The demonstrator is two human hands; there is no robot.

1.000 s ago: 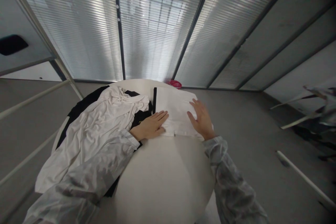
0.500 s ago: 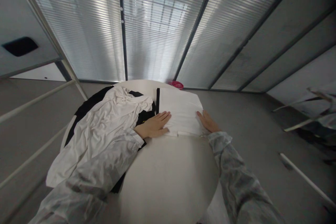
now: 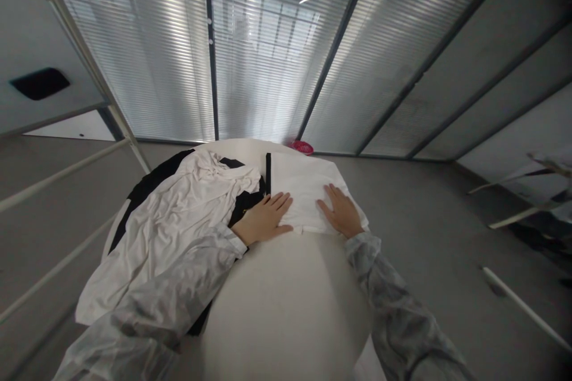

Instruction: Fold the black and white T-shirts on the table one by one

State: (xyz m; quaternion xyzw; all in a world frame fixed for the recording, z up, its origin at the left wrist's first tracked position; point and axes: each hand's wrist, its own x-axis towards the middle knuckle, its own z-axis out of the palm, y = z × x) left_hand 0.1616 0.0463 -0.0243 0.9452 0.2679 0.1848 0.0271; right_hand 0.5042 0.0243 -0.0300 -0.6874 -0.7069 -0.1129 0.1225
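Observation:
A folded white cloth [image 3: 301, 181], perhaps a garment, lies flat on the round white table [image 3: 286, 303], with a dark strip along its left edge. My left hand [image 3: 263, 218] rests palm down on the cloth's lower left corner, fingers stretched out to the right. On the right part of the same cloth, my right hand [image 3: 342, 211] lies flat with fingers spread. Neither hand grips anything. Left of my left hand is a crumpled white garment [image 3: 179, 208], spread over dark cloth [image 3: 147, 184].
A pink basket [image 3: 302, 147] shows just past the table's far edge. Pale rails [image 3: 67, 172] stand at the left. Ribbed glass panels [image 3: 263, 71] form the wall ahead. More pale bars [image 3: 522, 303] stand or lie on the grey floor at the right.
My right hand has moved left from the cloth's right edge onto its top. The cloth's lower right corner now reaches farther right. My left hand has stayed nearly in place.

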